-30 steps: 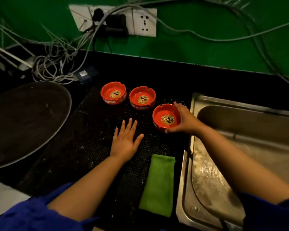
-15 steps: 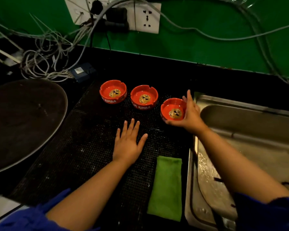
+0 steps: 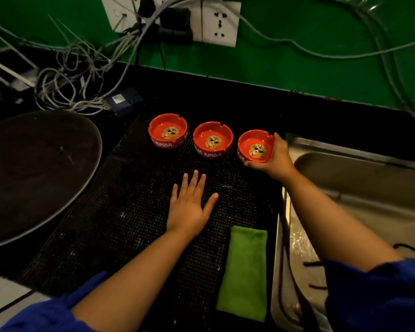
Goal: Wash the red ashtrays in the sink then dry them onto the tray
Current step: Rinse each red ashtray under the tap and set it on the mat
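Head view: by my reading the washing is only just starting, with nothing rinsed or dried yet.
I am counting three red ashtrays lined up on the black mat (image 3: 110, 224): the left ashtray (image 3: 167, 130), the middle ashtray (image 3: 212, 138) and the right ashtray (image 3: 253, 142), which my right hand (image 3: 277, 156) is gripping just beside the sink (image 3: 359, 183). My left hand (image 3: 189, 207) is lying flat, fingers spread. One green cloth (image 3: 244, 271) is waiting; none is sitting on the one round tray (image 3: 38, 173).
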Tool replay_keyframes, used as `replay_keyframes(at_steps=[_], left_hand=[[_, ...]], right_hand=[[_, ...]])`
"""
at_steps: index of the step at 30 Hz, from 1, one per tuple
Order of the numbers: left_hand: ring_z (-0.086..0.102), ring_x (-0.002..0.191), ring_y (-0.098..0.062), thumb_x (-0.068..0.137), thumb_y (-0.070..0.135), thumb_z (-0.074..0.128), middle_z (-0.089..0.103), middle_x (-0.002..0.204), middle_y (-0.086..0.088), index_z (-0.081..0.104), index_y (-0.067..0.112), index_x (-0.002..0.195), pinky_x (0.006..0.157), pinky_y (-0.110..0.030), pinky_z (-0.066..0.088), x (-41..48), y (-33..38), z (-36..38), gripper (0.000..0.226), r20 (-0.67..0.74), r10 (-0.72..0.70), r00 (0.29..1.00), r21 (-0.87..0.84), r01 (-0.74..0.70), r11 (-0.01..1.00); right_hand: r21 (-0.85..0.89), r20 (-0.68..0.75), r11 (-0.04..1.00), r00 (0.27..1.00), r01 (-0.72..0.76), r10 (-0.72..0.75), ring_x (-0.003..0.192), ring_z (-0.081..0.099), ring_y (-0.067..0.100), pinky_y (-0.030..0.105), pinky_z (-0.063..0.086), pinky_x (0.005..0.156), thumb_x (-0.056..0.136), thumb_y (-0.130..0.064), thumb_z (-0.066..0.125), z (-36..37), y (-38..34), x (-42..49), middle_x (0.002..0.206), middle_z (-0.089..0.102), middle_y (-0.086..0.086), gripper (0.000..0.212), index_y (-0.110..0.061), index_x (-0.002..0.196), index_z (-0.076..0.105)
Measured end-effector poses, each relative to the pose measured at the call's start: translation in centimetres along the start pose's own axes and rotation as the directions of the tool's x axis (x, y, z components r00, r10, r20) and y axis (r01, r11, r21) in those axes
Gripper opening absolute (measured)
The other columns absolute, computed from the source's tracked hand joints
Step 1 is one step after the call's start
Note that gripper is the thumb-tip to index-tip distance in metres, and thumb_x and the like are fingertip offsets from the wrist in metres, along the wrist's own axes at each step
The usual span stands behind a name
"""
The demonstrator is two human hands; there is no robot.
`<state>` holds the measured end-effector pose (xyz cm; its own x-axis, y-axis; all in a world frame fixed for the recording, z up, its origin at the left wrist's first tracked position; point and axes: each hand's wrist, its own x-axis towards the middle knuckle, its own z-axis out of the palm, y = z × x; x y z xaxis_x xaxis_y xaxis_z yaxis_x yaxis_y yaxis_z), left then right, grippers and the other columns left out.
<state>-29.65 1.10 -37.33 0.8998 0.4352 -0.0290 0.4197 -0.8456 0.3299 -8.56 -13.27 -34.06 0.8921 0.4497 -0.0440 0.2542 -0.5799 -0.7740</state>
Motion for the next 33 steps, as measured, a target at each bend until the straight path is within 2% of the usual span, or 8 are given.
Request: replay_keyframes(at_steps=[6, 11, 14, 17, 19, 23, 26, 33], left_hand=[[-0.01, 0.144, -0.012, 0.078, 0.069, -0.003, 0.0, 0.157, 0.006, 0.008, 0.028, 0.149, 0.115, -0.035, -0.008, -0.1, 0.0, 0.0, 0.083, 0.0, -0.002, 1.0, -0.015, 0.002, 1.0], [-0.004, 0.144, -0.012, 0.078, 0.069, 0.003, 0.004, 0.158, 0.005, 0.012, 0.025, 0.149, 0.116, -0.035, -0.004, 0.0, -0.2, -0.3, 0.085, -0.037, 0.01, 0.999, -0.124, -0.014, 0.992], [-0.002, 0.142, -0.008, 0.082, 0.064, 0.012, 0.016, 0.156, 0.001, 0.022, 0.02, 0.147, 0.114, -0.032, -0.003, -0.4, 0.5, -0.8, 0.08, -0.136, 0.07, 0.988, -0.214, -0.099, 0.972], [0.001, 0.142, -0.007, 0.086, 0.059, 0.022, 0.019, 0.154, 0.005, 0.028, 0.019, 0.145, 0.114, -0.031, 0.0, -0.8, 3.5, -1.6, 0.072, -0.201, 0.198, 0.959, -0.297, -0.252, 0.921], [0.002, 0.142, -0.007, 0.086, 0.058, 0.025, 0.017, 0.15, 0.011, 0.03, 0.021, 0.145, 0.114, -0.03, 0.003, -0.8, 6.8, -2.1, 0.07, -0.212, 0.276, 0.937, -0.353, -0.337, 0.873], [0.012, 0.143, -0.012, 0.09, 0.05, 0.037, 0.028, 0.151, 0.004, 0.034, 0.018, 0.143, 0.114, -0.031, 0.012, -0.2, 15.4, -3.1, 0.062, -0.207, 0.432, 0.878, -0.452, -0.478, 0.753], [0.017, 0.143, -0.017, 0.095, 0.038, 0.046, 0.032, 0.15, -0.002, 0.035, 0.015, 0.143, 0.112, -0.026, 0.014, 0.0, 22.3, -3.5, 0.054, -0.203, 0.533, 0.821, -0.494, -0.556, 0.669], [0.016, 0.143, -0.019, 0.096, 0.034, 0.046, 0.029, 0.152, -0.004, 0.033, 0.013, 0.144, 0.114, -0.028, 0.015, 0.3, 35.6, -5.9, 0.054, -0.255, 0.645, 0.721, -0.543, -0.658, 0.521]], right_hand=[[-0.044, 0.079, 0.999, 0.997, 0.014, -0.01, 0.138, 0.023, 0.031, 0.034, 0.022, 0.112, 0.064, -0.022, 0.086, -0.6, 0.1, 0.9, 0.15, 0.016, 0.016, 0.116, -0.006, 0.148, 0.007], [-0.137, 0.112, 0.99, 0.993, -0.029, 0.045, 0.144, -0.007, 0.032, 0.045, 0.005, 0.118, 0.063, -0.041, 0.083, -1.2, 0.1, -0.3, 0.158, 0.002, 0.014, 0.128, -0.008, 0.15, -0.005], [-0.086, -0.014, 0.996, 0.999, -0.037, 0.036, 0.145, -0.003, 0.028, 0.042, 0.006, 0.119, 0.076, -0.046, 0.072, -1.8, 0.3, -3.8, 0.158, 0.004, 0.013, 0.109, -0.007, 0.15, 0.003], [-0.191, -0.143, 0.981, 0.989, 0.01, -0.038, 0.146, 0.001, 0.027, 0.041, 0.006, 0.117, 0.087, -0.045, 0.059, -4.1, 1.2, -8.8, 0.157, 0.014, 0.011, 0.083, -0.008, 0.149, 0.017], [-0.283, -0.19, 0.959, 0.978, 0.03, -0.087, 0.146, 0.0, 0.026, 0.041, 0.005, 0.116, 0.09, -0.045, 0.055, -6.4, 2.2, -11.9, 0.157, 0.017, 0.006, 0.074, -0.012, 0.149, 0.022], [-0.359, -0.317, 0.933, 0.943, -0.019, -0.103, 0.146, -0.003, 0.02, 0.037, 0.001, 0.116, 0.09, -0.047, 0.052, -12.3, 3.4, -16.7, 0.157, 0.015, 0.0, 0.071, -0.018, 0.149, 0.023], [-0.371, -0.42, 0.924, 0.904, -0.092, -0.078, 0.146, -0.004, 0.019, 0.035, 0.0, 0.116, 0.092, -0.047, 0.05, -17.3, 4.1, -19.7, 0.158, 0.013, 0.0, 0.07, -0.02, 0.149, 0.021], [-0.307, -0.575, 0.915, 0.817, -0.261, 0.04, 0.146, -0.004, 0.024, 0.041, 0.004, 0.117, 0.093, -0.048, 0.047, -28.9, 5.6, -23.5, 0.158, 0.012, 0.007, 0.069, -0.018, 0.149, 0.021]])
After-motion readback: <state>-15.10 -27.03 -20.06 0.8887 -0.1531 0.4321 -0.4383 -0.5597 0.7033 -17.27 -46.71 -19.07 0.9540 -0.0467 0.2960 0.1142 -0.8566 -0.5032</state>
